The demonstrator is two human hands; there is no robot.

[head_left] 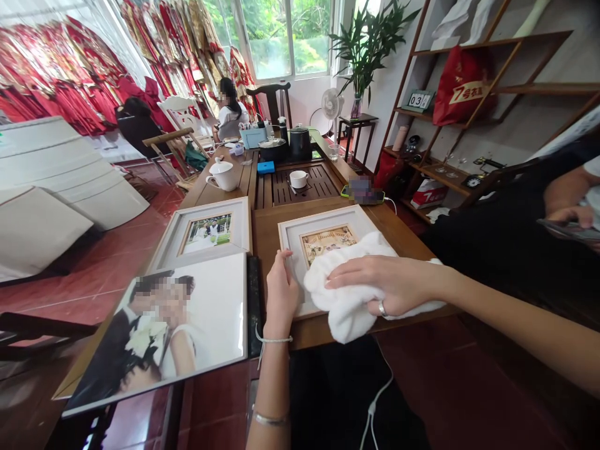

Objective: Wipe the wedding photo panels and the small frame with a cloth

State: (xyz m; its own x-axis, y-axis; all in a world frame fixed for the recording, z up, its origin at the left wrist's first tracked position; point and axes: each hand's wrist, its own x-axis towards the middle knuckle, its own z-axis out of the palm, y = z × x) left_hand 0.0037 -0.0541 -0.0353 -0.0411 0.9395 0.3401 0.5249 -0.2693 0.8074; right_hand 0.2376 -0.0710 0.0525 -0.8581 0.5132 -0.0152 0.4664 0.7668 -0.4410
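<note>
A pale picture frame (288,250) with a small photo inside lies on the wooden table in front of me. My left hand (281,284) grips its left edge, fingers curled over the side. Pressed onto the frame's right part is a bunched white cloth (344,312), held under my right hand (379,281). The cloth hides much of the frame's lower right and part of the photo. To the left lie a second framed photo (210,232) and, nearer me, a large glossy photo panel (220,312) of a couple that juts past the table edge.
Farther back are a white lidded cup (224,176), a tea tray (323,184) bearing a small white cup (299,180), a kettle (300,142) and a phone on a cable (363,190). Another person's hand (576,215) is at the right; someone sits at the far end.
</note>
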